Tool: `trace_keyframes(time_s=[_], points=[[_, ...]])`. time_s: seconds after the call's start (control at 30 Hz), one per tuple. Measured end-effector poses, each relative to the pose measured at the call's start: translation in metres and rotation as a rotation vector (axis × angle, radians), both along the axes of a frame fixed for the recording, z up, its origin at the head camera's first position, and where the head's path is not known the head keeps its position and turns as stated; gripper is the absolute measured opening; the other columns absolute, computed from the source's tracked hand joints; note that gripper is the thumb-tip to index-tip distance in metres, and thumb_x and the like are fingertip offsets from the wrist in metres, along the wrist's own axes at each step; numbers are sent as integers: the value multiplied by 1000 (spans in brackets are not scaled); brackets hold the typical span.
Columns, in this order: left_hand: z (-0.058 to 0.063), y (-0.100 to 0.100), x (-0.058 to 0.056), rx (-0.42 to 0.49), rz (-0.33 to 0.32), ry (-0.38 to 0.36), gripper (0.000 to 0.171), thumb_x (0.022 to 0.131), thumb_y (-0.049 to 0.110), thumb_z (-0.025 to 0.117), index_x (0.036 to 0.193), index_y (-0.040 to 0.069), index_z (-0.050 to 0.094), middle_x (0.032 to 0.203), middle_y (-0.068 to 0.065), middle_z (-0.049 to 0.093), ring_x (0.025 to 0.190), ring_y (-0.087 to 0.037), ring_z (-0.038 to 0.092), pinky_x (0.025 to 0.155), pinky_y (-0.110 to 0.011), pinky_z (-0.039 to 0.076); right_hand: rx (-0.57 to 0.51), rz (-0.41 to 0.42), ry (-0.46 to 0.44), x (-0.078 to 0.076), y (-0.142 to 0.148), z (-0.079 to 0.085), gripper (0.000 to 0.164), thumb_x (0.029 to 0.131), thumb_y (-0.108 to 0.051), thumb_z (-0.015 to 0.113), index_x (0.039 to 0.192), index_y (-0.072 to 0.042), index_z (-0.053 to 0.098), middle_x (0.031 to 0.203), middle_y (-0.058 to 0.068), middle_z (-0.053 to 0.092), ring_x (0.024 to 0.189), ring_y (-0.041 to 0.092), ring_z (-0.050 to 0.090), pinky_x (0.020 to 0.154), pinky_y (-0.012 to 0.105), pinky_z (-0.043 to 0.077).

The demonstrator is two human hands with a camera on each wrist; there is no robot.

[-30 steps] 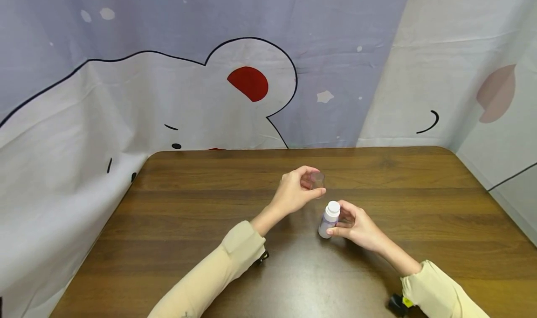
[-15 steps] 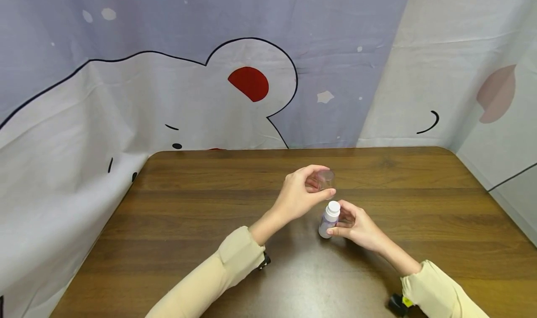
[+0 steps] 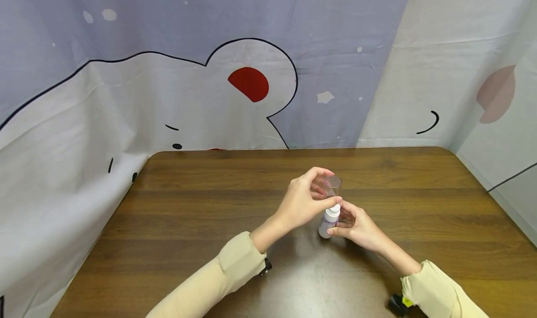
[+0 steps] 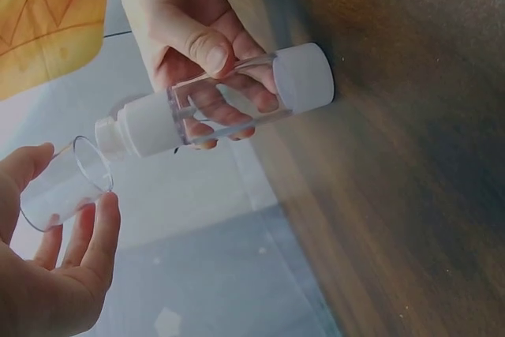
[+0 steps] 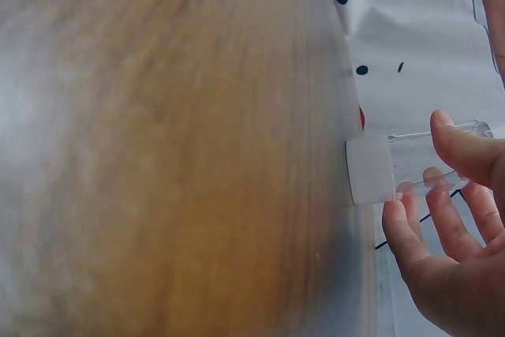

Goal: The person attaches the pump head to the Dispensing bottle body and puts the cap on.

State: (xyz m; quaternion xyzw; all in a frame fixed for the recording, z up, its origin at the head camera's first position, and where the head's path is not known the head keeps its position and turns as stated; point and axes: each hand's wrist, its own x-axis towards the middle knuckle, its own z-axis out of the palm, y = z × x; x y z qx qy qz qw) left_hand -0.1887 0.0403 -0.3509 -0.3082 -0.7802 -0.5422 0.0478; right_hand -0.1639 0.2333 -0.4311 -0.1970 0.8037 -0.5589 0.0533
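My left hand pinches a clear, cup-shaped cap between thumb and fingers. The cap's open rim sits right at the white pump top of a small pump bottle. That bottle has a transparent body, a white collar and a white base; it stands upright on the table in the head view. My right hand grips the bottle's body, thumb on one side and fingers curled round the other. In the right wrist view the white base shows below the right fingers, and the pump top is out of sight.
The brown wooden table has rounded far corners. Behind it hangs a patterned curtain in lilac and white. A dark wrist device with a yellow patch sits under the right sleeve.
My left hand has carried the clear cap to the right and then down, from beyond the bottle to over its pump top. The right hand and the bottle have stayed in place.
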Motion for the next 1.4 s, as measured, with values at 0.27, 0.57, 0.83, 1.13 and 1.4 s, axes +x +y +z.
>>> trace_keyframes(time_s=[0.27, 0.57, 0.83, 1.13, 1.4], points=[[-5, 0, 4, -26, -37, 11, 42, 79, 12, 78, 117, 6, 60, 103, -9, 68, 82, -18, 68, 74, -13, 54, -46, 13, -18, 0, 0, -1, 57, 79, -2, 76, 126, 11, 47, 112, 5, 65, 99, 0, 62, 85, 25, 55], [-12, 1, 7, -61, -51, 3, 42, 78, 10, 78, 116, 5, 61, 100, -10, 67, 82, -15, 67, 76, -16, 55, -34, -13, 9, 1, -1, -1, 48, 77, -1, 77, 116, 10, 50, 101, -16, 62, 93, 0, 63, 85, 22, 54], [-18, 2, 6, -79, -41, 14, 42, 77, 10, 80, 115, 6, 61, 105, -10, 66, 83, -15, 67, 74, -12, 53, -21, -4, 9, 1, -1, 0, 41, 79, -2, 76, 110, 7, 52, 99, -13, 61, 92, 1, 63, 85, 22, 53], [-21, 2, 5, -80, -54, 17, 42, 76, 8, 80, 114, 5, 62, 100, -10, 66, 86, -14, 66, 75, -11, 53, -65, 25, -24, 0, 0, -1, 54, 80, -2, 74, 124, 13, 47, 108, -18, 62, 100, -2, 62, 85, 22, 54], [-25, 2, 6, -89, -64, 22, 41, 77, 9, 80, 113, 5, 62, 99, -10, 67, 84, -12, 66, 74, -11, 53, -55, 20, -7, 0, 0, -2, 59, 79, -1, 75, 129, 12, 46, 120, 15, 62, 103, -3, 60, 89, 27, 55]])
